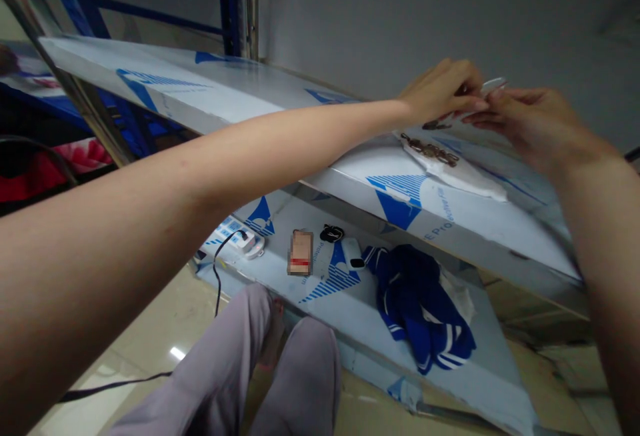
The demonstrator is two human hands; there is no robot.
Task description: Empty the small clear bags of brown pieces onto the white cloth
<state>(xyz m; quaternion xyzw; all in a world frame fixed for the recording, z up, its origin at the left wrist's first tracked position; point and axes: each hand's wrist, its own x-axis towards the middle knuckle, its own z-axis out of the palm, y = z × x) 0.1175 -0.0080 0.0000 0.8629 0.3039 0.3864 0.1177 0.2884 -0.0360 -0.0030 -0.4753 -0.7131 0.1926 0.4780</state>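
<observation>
Storeroom: blue-framed steel shelving (165, 83), tiled floor (125, 349).

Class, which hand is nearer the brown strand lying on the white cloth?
Left. The left hand is just above the brown strand, close to its far end, while the right hand is farther off, up and to the right of the strand.

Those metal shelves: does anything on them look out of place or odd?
The lower shelf looks untidy: a blue-and-white garment lies crumpled there, and a black cable runs from a power strip over the shelf's edge toward the floor. Left loose like that, it seems easy to snag.
</observation>
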